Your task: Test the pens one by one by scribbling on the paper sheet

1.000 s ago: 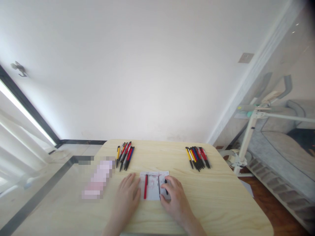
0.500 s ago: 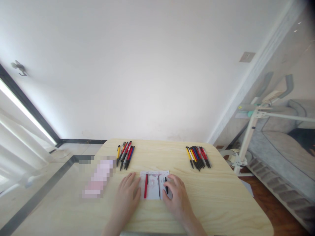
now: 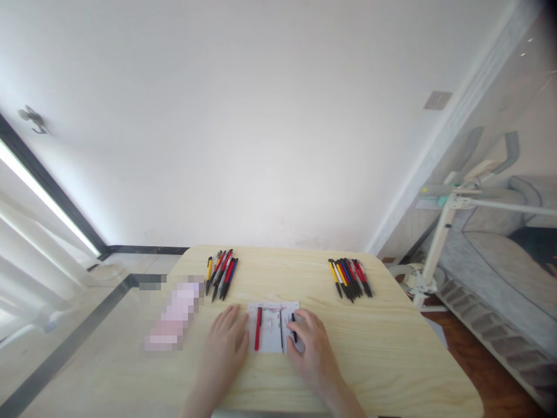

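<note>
A small sheet of white paper (image 3: 270, 342) with scribbled marks lies on the table in front of me. On it rest a red pen barrel (image 3: 258, 330), a thin dark pen refill (image 3: 281, 332) and a short black pen part (image 3: 295, 330). My left hand (image 3: 226, 337) lies at the paper's left edge with its fingers stretched out, holding nothing. At the right edge, my right hand (image 3: 312, 342) curves around the black part, thumb and forefinger apart. Its fingertips are close to that part; whether they touch it I cannot tell.
Several assembled pens (image 3: 223, 276) lie bunched at the back left of the wooden table (image 3: 278, 273). Another bunch of pens (image 3: 350, 278) lies at the back right. A blurred-out pink item (image 3: 174, 313) is at the left edge. White exercise equipment (image 3: 439, 249) stands to the right.
</note>
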`<state>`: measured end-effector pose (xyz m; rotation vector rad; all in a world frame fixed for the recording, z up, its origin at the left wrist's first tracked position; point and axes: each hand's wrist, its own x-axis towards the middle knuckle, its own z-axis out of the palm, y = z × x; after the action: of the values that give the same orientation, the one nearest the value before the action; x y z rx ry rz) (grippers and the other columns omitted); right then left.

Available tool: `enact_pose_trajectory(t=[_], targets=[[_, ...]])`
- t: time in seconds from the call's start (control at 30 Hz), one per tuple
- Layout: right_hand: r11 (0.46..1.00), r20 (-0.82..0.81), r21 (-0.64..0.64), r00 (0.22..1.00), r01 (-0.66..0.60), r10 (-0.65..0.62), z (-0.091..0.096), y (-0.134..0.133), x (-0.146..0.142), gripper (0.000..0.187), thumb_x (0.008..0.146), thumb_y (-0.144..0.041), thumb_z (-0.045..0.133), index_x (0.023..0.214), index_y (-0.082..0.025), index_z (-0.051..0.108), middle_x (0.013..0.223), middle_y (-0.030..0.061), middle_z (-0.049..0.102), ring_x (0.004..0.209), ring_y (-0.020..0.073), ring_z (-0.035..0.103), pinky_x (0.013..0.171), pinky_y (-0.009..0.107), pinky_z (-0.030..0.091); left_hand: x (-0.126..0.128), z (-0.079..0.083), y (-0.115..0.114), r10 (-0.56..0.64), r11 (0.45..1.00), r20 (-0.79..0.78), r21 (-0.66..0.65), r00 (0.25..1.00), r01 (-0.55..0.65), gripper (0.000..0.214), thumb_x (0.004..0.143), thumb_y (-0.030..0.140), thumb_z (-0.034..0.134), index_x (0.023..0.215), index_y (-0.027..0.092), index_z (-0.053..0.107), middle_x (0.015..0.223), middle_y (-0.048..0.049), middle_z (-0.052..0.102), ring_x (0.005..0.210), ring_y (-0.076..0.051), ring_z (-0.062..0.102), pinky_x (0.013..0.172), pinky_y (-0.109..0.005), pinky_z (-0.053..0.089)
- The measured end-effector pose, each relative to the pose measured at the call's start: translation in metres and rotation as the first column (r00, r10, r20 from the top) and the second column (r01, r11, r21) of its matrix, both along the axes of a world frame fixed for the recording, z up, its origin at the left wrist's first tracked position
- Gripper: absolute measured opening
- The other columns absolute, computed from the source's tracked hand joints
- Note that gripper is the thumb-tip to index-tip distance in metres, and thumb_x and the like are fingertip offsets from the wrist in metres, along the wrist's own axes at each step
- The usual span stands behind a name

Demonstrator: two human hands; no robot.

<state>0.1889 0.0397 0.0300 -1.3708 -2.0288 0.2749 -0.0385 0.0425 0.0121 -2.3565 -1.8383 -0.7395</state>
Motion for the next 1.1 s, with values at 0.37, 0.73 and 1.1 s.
enact_pose_trajectory(t=[0.37,0.73,1.1], targets=[[1.000,-0.010,0.015,1.000,0.010,-0.010,0.0005,-0.0008,-0.0003,0.022,0.071,-0.011,0.053,0.088,-0.022,0.063,0.109,0.0075,0.052,0.106,0.0233,0.046,0.091,0.039,0.039,0.0002,0.0015,-0.0019,-0.010,0.999,-0.016,0.039,1.000,0.011,0.033,0.080,0.025,0.049,0.110,0.020,0.060,0.122,-0.0108,0.056,0.115,-0.028,0.047,0.093,-0.048,0.044],[0.999,-0.016,0.000,0.999,-0.041,0.041,0.0051,-0.0017,-0.0005,0.024,0.071,-0.011,0.055,0.090,-0.022,0.062,0.109,0.0071,0.052,0.106,0.0231,0.045,0.092,0.039,0.038,-0.0002,-0.0010,-0.0011,-0.004,1.000,0.033,0.029,0.999,0.003,0.033,0.079,0.025,0.050,0.110,0.021,0.061,0.122,-0.0110,0.056,0.116,-0.029,0.047,0.093,-0.048,0.042],[1.000,-0.047,0.018,0.999,-0.006,0.007,0.0050,-0.0020,-0.0011,0.019,0.071,-0.009,0.052,0.080,-0.022,0.063,0.105,0.0072,0.054,0.103,0.0226,0.048,0.089,0.037,0.040,-0.0006,-0.0015,-0.0006,-0.015,0.998,0.029,0.056,0.999,0.013,0.033,0.078,0.025,0.050,0.110,0.022,0.060,0.122,-0.0100,0.056,0.114,-0.029,0.048,0.091,-0.048,0.044]])
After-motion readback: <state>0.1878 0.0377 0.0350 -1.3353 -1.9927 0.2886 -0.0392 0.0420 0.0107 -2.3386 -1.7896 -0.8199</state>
